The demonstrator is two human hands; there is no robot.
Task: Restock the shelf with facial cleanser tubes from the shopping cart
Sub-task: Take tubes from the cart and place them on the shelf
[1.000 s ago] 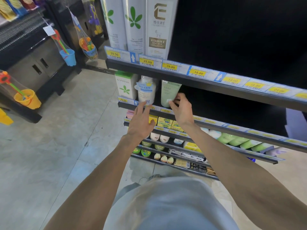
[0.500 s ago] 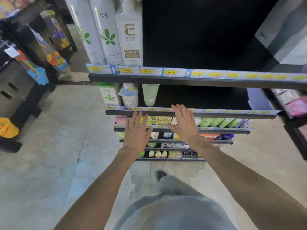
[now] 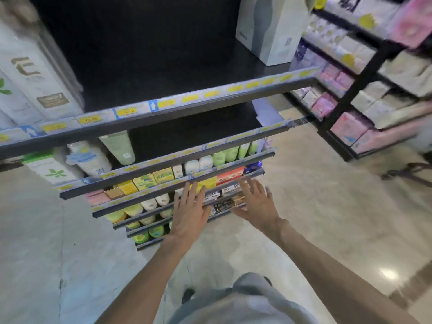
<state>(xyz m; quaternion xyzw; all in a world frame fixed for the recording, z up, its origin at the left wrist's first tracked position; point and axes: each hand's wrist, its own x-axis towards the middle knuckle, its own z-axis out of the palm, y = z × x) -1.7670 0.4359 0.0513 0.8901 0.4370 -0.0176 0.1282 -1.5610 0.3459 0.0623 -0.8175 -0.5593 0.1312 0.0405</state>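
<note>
A pale green facial cleanser tube (image 3: 119, 148) stands cap down on the second shelf (image 3: 163, 160), beside a white pump bottle (image 3: 90, 159). To its right that shelf is dark and bare. My left hand (image 3: 190, 212) and my right hand (image 3: 256, 202) hover in front of the lower shelves, fingers spread, and neither holds anything. Both are well below and to the right of the tube. More green tubes (image 3: 230, 154) lie on the shelf beneath. The shopping cart is out of view.
Tall white boxes (image 3: 28, 85) stand at the upper left and a white box (image 3: 273, 26) at the upper right of the top shelf. A second rack (image 3: 364, 73) with pink and white packs stands to the right. Open floor (image 3: 315, 218) lies between the racks.
My right hand has let go of the green tube and both hands have drawn back and down from the shelf. The view has swung to the right.
</note>
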